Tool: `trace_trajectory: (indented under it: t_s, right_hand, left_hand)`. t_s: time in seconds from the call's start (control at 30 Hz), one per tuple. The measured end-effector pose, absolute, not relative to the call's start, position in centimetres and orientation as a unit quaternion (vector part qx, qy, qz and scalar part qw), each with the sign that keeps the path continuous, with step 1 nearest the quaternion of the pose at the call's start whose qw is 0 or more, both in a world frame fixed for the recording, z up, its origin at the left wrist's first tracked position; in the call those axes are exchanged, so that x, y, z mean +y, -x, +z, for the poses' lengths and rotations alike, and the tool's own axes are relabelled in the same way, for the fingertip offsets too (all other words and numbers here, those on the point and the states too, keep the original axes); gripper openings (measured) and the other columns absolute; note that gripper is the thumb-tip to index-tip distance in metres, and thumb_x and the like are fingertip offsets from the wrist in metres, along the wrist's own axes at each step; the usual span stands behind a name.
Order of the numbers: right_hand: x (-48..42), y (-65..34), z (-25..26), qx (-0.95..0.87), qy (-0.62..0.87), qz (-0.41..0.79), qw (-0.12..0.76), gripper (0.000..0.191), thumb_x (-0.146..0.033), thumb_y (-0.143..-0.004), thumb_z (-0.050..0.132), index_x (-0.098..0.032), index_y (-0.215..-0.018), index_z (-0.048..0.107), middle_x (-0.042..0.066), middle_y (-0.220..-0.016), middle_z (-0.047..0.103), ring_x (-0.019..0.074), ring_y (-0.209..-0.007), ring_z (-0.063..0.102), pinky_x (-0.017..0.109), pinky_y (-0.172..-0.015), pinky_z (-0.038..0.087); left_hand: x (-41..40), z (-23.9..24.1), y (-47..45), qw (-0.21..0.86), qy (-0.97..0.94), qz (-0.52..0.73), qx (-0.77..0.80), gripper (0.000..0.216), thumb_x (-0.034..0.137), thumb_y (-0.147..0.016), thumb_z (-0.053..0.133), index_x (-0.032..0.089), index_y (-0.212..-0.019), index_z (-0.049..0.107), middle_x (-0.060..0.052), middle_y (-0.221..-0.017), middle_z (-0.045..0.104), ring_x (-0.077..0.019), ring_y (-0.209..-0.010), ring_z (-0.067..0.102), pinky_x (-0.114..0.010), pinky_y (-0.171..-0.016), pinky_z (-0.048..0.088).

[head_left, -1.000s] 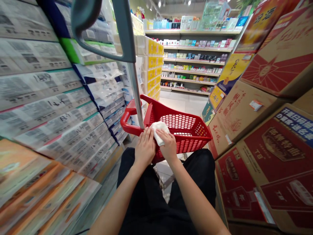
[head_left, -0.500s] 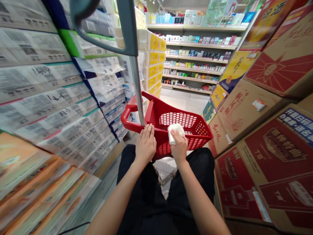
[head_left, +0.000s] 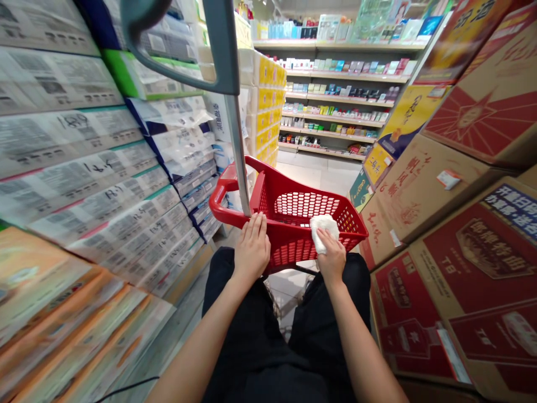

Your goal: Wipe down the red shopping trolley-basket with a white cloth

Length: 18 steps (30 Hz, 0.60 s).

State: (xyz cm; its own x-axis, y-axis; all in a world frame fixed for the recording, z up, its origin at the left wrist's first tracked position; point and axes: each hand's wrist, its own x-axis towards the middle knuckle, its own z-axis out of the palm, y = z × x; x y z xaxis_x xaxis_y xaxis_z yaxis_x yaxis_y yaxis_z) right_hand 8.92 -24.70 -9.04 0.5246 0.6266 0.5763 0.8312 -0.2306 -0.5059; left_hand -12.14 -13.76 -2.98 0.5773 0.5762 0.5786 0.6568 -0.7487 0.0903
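Observation:
A red plastic shopping basket (head_left: pixel 289 232) with perforated walls stands in front of my knees. From its left end rises a metal pole (head_left: pixel 239 157) topped by a grey handle (head_left: pixel 226 61). My left hand (head_left: pixel 253 246) lies flat on the basket's near side by the foot of the pole, fingers stretched out and holding nothing. Toward the basket's right end, my right hand (head_left: pixel 332 254) presses a white cloth (head_left: pixel 323 229) over the near rim. The fingers are closed on the cloth, which hides part of the rim and wall.
Stacked paper-goods packs (head_left: pixel 104 162) line the left side, with orange packages (head_left: pixel 62 302) lower down. Cardboard cartons (head_left: pixel 453 235) are piled close on the right. Beyond the basket, pale floor tiles (head_left: pixel 310 172) lead to shelves (head_left: pixel 335 101) of small boxed goods.
My right hand has slid the white cloth to the right along the basket's near rim. My left hand stays on the basket by the pole.

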Motion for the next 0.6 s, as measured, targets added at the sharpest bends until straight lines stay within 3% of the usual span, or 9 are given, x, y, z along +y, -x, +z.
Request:
trace_trajectory:
  t_s: [0.17, 0.37, 0.6]
  right_hand:
    - [-22.4, -6.2, -7.5, -0.431, 0.798, -0.121, 0.403, 0.060, -0.005, -0.067, 0.044, -0.023, -0.121, 0.065, 0.006, -0.129, 0.064, 0.0239, -0.127, 0.055, 0.044, -0.102, 0.035]
    - [-18.3, 1.2, -4.1, -0.567, 0.706, -0.075, 0.419, 0.067, -0.001, -0.068, 0.043, -0.026, -0.128, 0.060, 0.000, -0.134, 0.061, 0.0164, -0.131, 0.050, 0.037, -0.108, 0.030]
    - [-21.4, -4.5, -7.3, -0.563, 0.716, -0.112, 0.398, 0.066, -0.001, -0.071, 0.041, -0.026, -0.130, 0.059, 0.001, -0.135, 0.060, 0.0163, -0.132, 0.050, 0.035, -0.105, 0.033]
  left_hand:
    - [-13.7, -3.0, 12.1, 0.066, 0.885, -0.303, -0.347, 0.055, 0.019, -0.094, 0.035, 0.008, -0.148, 0.033, -0.013, -0.154, 0.037, -0.0238, -0.145, 0.029, -0.041, -0.118, 0.027]
    - [-13.7, -2.9, 12.2, 0.070, 0.888, -0.294, -0.346, 0.054, 0.019, -0.094, 0.037, 0.009, -0.147, 0.034, -0.012, -0.154, 0.037, -0.0242, -0.145, 0.029, -0.041, -0.118, 0.027]
    - [-13.8, -2.9, 12.2, 0.062, 0.887, -0.296, -0.349, 0.054, 0.019, -0.095, 0.034, 0.008, -0.148, 0.032, -0.012, -0.154, 0.036, -0.0230, -0.146, 0.027, -0.040, -0.119, 0.025]
